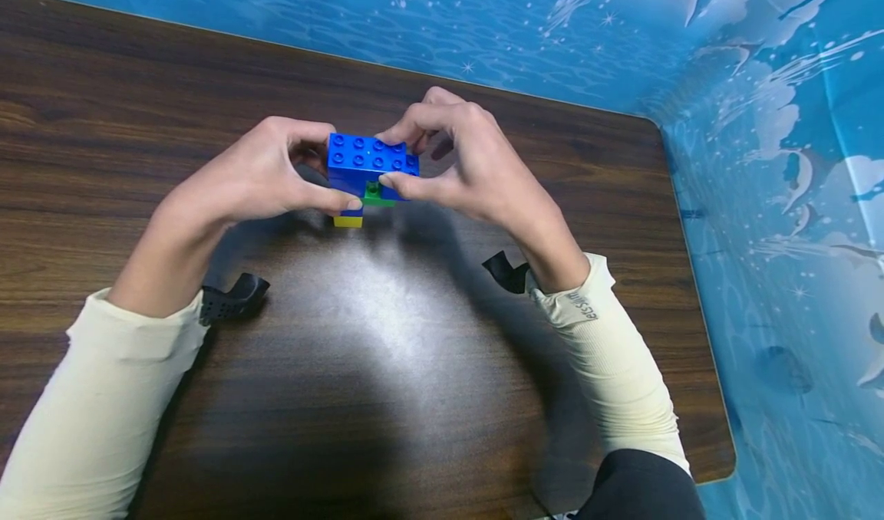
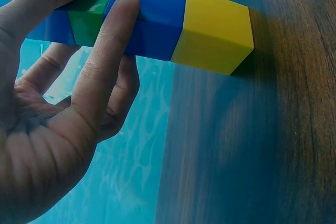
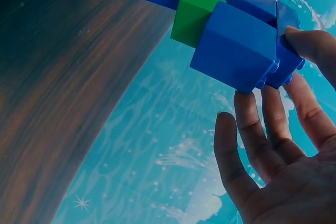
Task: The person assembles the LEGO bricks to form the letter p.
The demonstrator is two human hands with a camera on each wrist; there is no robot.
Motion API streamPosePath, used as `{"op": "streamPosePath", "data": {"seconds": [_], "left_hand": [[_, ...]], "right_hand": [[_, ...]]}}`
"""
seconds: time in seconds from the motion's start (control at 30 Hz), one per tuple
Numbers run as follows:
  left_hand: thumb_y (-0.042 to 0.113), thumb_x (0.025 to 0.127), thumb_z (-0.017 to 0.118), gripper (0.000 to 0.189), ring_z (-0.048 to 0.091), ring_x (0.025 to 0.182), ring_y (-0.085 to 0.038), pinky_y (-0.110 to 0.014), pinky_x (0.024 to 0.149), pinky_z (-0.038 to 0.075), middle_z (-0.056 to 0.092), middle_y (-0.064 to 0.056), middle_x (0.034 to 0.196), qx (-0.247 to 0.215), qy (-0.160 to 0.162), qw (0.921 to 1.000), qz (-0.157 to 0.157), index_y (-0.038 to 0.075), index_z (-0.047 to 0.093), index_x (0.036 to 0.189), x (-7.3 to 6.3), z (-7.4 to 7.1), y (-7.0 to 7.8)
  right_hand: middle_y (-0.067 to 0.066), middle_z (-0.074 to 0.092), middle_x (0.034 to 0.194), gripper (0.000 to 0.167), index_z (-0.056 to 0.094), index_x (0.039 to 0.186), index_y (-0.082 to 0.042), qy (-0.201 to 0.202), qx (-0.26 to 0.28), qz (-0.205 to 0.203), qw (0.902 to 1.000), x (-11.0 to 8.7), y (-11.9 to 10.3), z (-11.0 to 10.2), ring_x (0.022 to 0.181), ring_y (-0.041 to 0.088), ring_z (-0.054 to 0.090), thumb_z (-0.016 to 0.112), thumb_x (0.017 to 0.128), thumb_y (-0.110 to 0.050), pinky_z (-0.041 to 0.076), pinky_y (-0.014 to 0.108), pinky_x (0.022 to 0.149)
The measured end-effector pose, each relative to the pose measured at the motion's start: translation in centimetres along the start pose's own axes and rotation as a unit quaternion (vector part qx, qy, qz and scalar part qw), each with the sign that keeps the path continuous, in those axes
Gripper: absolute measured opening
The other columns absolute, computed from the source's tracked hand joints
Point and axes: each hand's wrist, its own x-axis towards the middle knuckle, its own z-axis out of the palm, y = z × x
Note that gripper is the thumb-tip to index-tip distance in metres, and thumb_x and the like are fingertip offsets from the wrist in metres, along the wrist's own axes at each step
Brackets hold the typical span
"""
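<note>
A stack of toy building bricks stands upright between the two hands. Its top is a long blue brick point(image 1: 366, 152) with studs facing up. Beneath it are a green brick point(image 1: 376, 194), more blue bricks point(image 2: 157, 19) and, lowest, a yellow brick point(image 1: 348, 222). From the left, the left hand point(image 1: 255, 171) grips the stack, one finger lying on the lower blue brick in the left wrist view. The right hand point(image 1: 476, 159) pinches the top blue brick near its right end, thumb in front and fingers behind. Whether the yellow brick touches the table is hard to tell.
A dark wood-grain table point(image 1: 428, 413) extends under the arms. Behind it and to the right rises a blue sea-patterned wall covering point(image 1: 780, 274). Black straps point(image 1: 235, 297) stick out at both wrists beside cream sleeves.
</note>
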Motion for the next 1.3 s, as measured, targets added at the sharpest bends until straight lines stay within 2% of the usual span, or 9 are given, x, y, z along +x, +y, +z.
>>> {"op": "streamPosePath", "data": {"seconds": [0.4,0.77,1.07,1.3], "left_hand": [[0.028,0.087,0.093,0.044,0.067,0.113,-0.029,-0.038,0.091,0.049,0.072,-0.013,0.121,0.005,-0.008,0.9999,-0.005,0.01,0.07,0.12,0.0,-0.1,0.3],[0.026,0.091,0.089,0.053,0.063,0.123,-0.036,-0.057,0.105,0.047,0.068,-0.019,0.128,0.011,-0.04,0.999,-0.014,0.008,0.064,0.134,0.2,-0.1,0.3],[0.025,0.09,0.089,0.061,0.062,0.121,-0.038,-0.056,0.101,0.047,0.068,-0.021,0.129,0.027,-0.053,0.9979,-0.026,0.006,0.061,0.141,0.3,0.2,0.0],[0.02,0.088,0.09,0.065,0.062,0.123,-0.039,-0.057,0.103,0.048,0.068,-0.022,0.13,0.028,-0.053,0.9977,-0.03,0.006,0.061,0.144,0.5,0.4,-0.1]], "right_hand": [[0.01,0.068,0.105,0.03,0.08,0.116,-0.006,0.008,0.017,-0.002,0.9998,-0.1,0.1,-0.1,0.102,0.016,0.061,0.089,0.089,-0.015,0.057,0.029,0.09],[0.005,0.071,0.114,0.036,0.079,0.124,-0.01,0.002,0.036,0.021,0.9991,-0.6,0.3,-0.1,0.103,0.017,0.062,0.089,0.091,-0.017,0.058,0.032,0.092],[0.004,0.072,0.123,0.041,0.076,0.129,-0.011,0.003,0.052,0.034,0.9981,-0.9,0.7,0.4,0.106,0.014,0.064,0.089,0.091,-0.019,0.06,0.036,0.094],[0.004,0.073,0.12,0.042,0.074,0.129,-0.009,0.011,0.072,0.023,0.9971,-1.3,1.2,0.6,0.104,0.013,0.066,0.089,0.091,-0.018,0.06,0.034,0.092]]}}
